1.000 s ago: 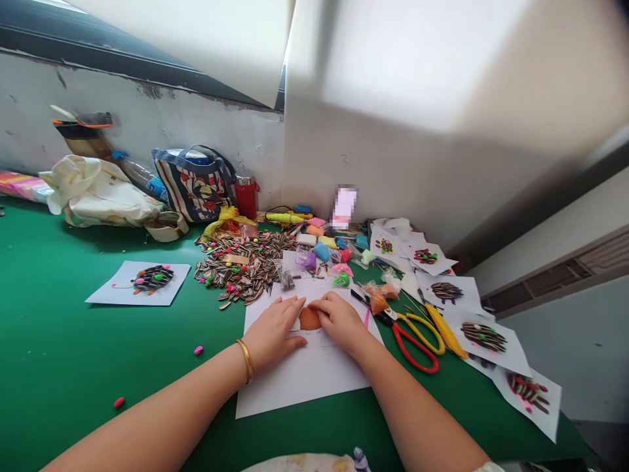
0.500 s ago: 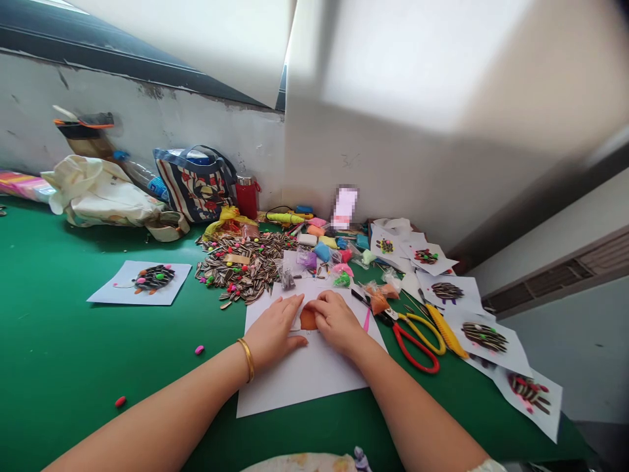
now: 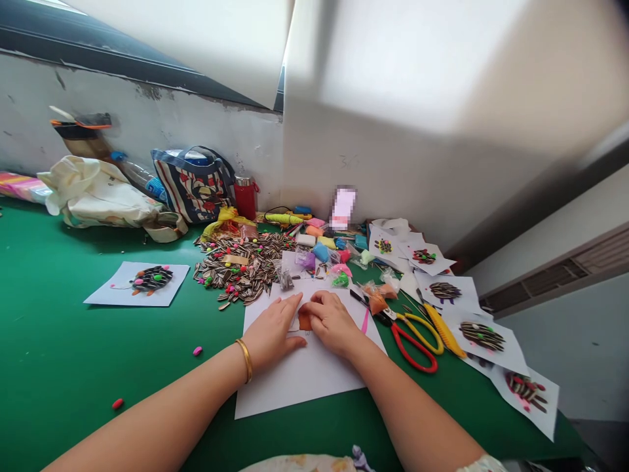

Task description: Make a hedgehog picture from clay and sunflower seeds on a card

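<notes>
A white sheet of paper (image 3: 314,377) lies in front of me on the green table. My left hand (image 3: 272,333) rests flat on it, fingers stretched out and thumb apart, holding the sheet down. On the paper, between my hands, is a flat patch of brown clay (image 3: 305,323) with small drawn lines just below it. The bent fingers of my right hand (image 3: 330,321) are drawn together on the clay and cover its right and upper part. Just right of that hand lies a pink strip (image 3: 365,321).
Striped sunflower seeds (image 3: 250,269) are heaped behind my left hand, beside bagged coloured clay (image 3: 322,252). Scissors (image 3: 417,337) and a yellow utility knife (image 3: 445,330) lie right. Seed-decorated picture cards (image 3: 481,337) line the right edge; another card (image 3: 140,285) lies left. Bags (image 3: 194,187) stand behind.
My right hand has shifted slightly left over the brown clay and covers its upper part more. My left hand stays in place on the paper.
</notes>
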Demonstrator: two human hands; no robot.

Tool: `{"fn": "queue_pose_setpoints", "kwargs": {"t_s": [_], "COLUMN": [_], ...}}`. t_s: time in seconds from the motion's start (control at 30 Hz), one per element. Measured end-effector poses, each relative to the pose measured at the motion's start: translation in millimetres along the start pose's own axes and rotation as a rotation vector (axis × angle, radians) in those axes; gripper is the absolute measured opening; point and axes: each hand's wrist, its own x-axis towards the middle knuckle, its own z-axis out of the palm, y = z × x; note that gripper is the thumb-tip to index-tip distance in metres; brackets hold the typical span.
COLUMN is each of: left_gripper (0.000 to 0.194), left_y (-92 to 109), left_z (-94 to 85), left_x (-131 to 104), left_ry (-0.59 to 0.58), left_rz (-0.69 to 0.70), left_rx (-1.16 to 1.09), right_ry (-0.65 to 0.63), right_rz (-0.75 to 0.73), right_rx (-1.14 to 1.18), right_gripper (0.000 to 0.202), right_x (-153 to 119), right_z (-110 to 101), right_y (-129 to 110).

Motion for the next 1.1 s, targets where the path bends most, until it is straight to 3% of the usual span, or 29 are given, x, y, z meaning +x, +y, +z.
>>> {"fn": "queue_pose_setpoints", "kwargs": {"t_s": [0.2,1.1], "left_gripper": [0.088,0.088], "left_y": [-1,-1], "left_z": [1.7,0.9], "left_x": [0,0], "left_ry": [0.022,0.017], "left_rz": [0.011,0.028], "left_rx": [-0.018,-0.016], "right_ry": [0.108,-0.01], "right_rz": [-0.018,-0.048], "right_rx": [0.099,0.08], "right_gripper": [0.037,0.042], "right_x": [3,-2], "right_z": [3,-1], "right_y": [14,11]}}
